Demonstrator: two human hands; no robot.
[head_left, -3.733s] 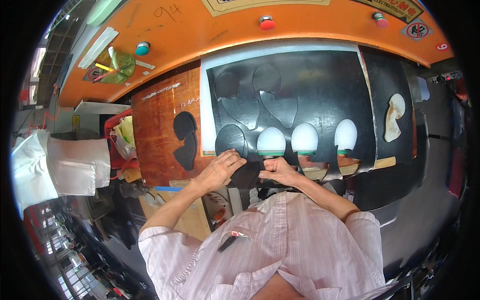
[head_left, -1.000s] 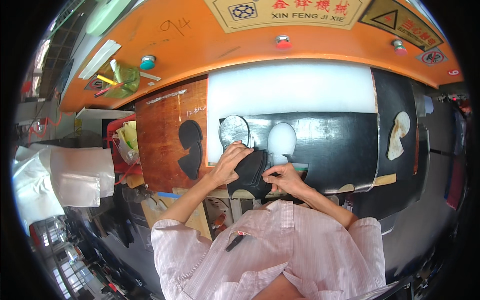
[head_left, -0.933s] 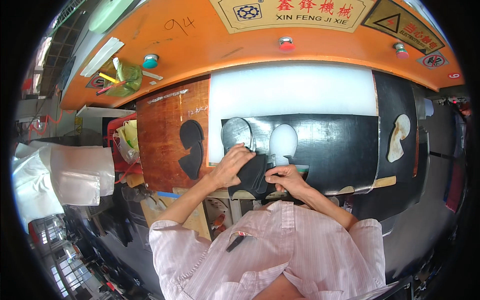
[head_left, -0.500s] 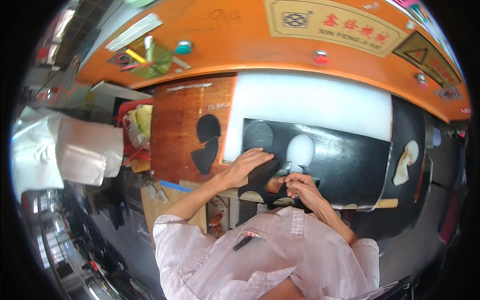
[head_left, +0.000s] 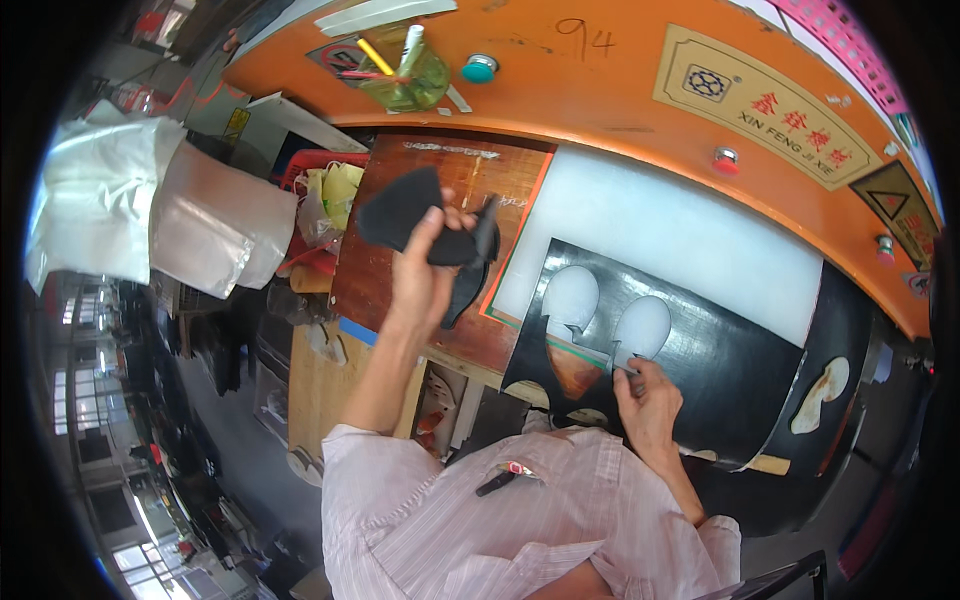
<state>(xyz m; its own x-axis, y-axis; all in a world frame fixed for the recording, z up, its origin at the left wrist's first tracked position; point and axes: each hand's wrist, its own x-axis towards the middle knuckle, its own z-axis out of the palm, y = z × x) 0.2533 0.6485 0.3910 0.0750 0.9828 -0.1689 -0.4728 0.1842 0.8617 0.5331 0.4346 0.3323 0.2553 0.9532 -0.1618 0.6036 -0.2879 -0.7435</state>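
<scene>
My left hand (head_left: 428,262) is raised over the brown board (head_left: 400,150), fingers wrapped round a black sole-shaped piece (head_left: 402,208). Behind and below it, another black cut piece (head_left: 466,298) lies partly hidden on the board. A black sheet (head_left: 715,355) lies over the white pad (head_left: 680,210), its two sole-shaped openings showing white and, low in the left one, brown and green. My right hand (head_left: 652,405) rests at the sheet's near side, thumb and fingers pinched at the lower edge of the right opening.
An orange machine beam (head_left: 590,80) spans the far side, with a green button (head_left: 481,68), a red button (head_left: 727,158) and a pen pouch (head_left: 418,82). A pale sole-shaped piece (head_left: 820,397) lies at right. At left stand a red basket (head_left: 300,165) and silvery sheeting (head_left: 110,200).
My left hand has lifted the black piece out of the sheet's left opening and carried it left over the brown board. My right hand stays by the sheet. The view has shifted.
</scene>
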